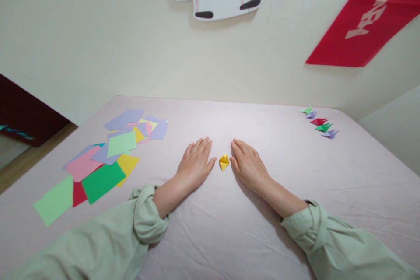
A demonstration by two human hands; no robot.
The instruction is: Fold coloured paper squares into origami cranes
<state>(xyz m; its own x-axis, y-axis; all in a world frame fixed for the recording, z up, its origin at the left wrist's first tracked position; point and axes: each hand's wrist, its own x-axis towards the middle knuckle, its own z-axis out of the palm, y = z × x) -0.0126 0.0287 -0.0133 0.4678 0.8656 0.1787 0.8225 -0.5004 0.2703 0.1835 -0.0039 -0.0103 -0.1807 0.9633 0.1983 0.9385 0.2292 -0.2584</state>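
Note:
A small folded piece of yellow paper (224, 162) lies on the cloth-covered table (210, 232), between my two hands. My left hand (197, 162) rests flat, palm down, just left of it, fingers stretched forward and thumb pointing towards the paper. On the other side my right hand (248, 162) lies flat in the same way, its thumb close to the paper's right edge. Neither hand touches the yellow paper or holds anything.
Loose coloured paper sheets (103, 182) spread over the table's left side, partly overlapping. Several folded paper figures, among them a red one (319, 121), stand in a row at the far right. Behind the table rises a pale wall (98, 30) with red decorations (357, 26).

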